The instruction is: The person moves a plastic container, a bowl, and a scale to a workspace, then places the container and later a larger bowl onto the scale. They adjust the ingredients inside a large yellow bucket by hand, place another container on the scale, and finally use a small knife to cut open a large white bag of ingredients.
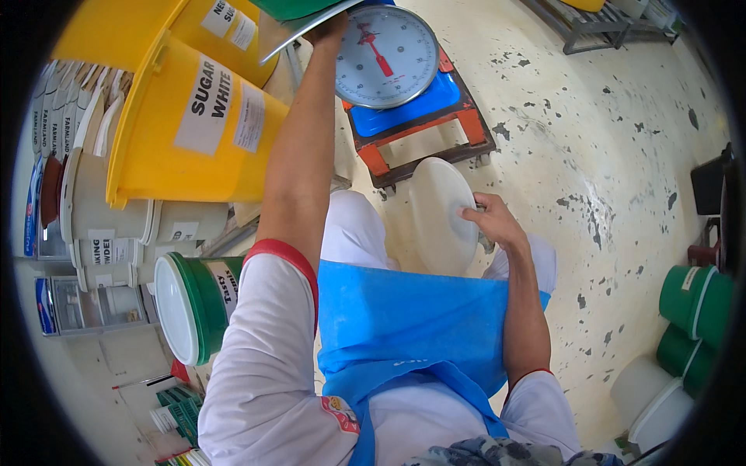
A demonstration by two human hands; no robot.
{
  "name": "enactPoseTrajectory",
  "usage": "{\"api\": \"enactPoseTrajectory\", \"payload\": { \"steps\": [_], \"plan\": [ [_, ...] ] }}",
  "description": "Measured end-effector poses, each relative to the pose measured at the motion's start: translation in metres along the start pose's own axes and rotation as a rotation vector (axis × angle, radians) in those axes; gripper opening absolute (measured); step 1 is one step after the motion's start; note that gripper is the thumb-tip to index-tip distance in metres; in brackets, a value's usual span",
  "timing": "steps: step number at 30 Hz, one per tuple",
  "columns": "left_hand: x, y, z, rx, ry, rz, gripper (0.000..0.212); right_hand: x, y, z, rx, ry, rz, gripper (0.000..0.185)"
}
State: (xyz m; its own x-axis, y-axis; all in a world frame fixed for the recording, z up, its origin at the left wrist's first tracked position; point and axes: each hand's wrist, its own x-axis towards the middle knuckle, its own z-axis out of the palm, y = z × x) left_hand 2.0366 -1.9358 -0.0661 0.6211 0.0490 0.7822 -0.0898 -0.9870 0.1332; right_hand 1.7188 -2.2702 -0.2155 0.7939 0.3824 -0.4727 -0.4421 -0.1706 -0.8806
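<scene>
My right hand (495,222) grips a round whitish plastic lid (440,218) by its edge, thumb on its face, in front of my knees. A small greyish part shows behind the lid under my fingers; I cannot tell what it is. My left arm stretches forward to a dial scale (387,58) with a red pointer. My left hand (327,32) is beside the dial, beneath a metal edge (309,30) with a green container (297,8) above it. That hand's fingers are mostly hidden.
The scale stands over a blue tray (434,108) on an orange-and-dark frame (431,157). Yellow labelled bins (175,169) crowd the left, beside white tubs (108,198) and a green lidded bucket (201,309). More green buckets (679,300) line the right. A slatted rack (600,29) stands far right.
</scene>
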Motion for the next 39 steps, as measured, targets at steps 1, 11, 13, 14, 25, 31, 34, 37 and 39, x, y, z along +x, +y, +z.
{"api": "enactPoseTrajectory", "payload": {
  "steps": [1,11,13,14,25,31,34,37,39],
  "plan": [
    [-0.001,0.000,0.001,-0.002,0.003,0.002,0.049,0.000,0.001,-0.001,0.001,0.002,0.000,0.037],
    [-0.001,-0.002,0.005,-0.015,0.015,0.019,0.047,-0.001,0.002,-0.002,-0.009,0.001,-0.009,0.038],
    [-0.002,-0.002,0.006,-0.020,0.014,0.020,0.047,-0.001,0.001,-0.003,-0.012,-0.001,-0.007,0.038],
    [-0.002,-0.002,0.006,-0.022,0.017,0.022,0.046,-0.001,0.000,-0.002,-0.006,0.000,-0.008,0.038],
    [-0.023,0.001,-0.012,-0.264,0.083,-0.032,0.045,0.002,0.003,-0.002,-0.032,-0.009,-0.013,0.037],
    [-0.103,-0.021,-0.023,-0.642,0.329,-0.401,0.033,0.004,0.007,0.002,-0.018,-0.021,-0.008,0.037],
    [-0.159,-0.034,-0.015,-0.732,0.318,-0.693,0.038,0.006,0.010,-0.002,-0.017,-0.010,-0.025,0.037],
    [-0.218,-0.090,-0.011,-0.256,0.107,-0.873,0.042,0.007,0.005,0.005,-0.052,-0.014,-0.049,0.039],
    [-0.248,-0.106,0.001,-0.206,0.093,-0.858,0.042,0.004,-0.002,0.005,-0.062,-0.008,-0.058,0.041]
  ]
}}
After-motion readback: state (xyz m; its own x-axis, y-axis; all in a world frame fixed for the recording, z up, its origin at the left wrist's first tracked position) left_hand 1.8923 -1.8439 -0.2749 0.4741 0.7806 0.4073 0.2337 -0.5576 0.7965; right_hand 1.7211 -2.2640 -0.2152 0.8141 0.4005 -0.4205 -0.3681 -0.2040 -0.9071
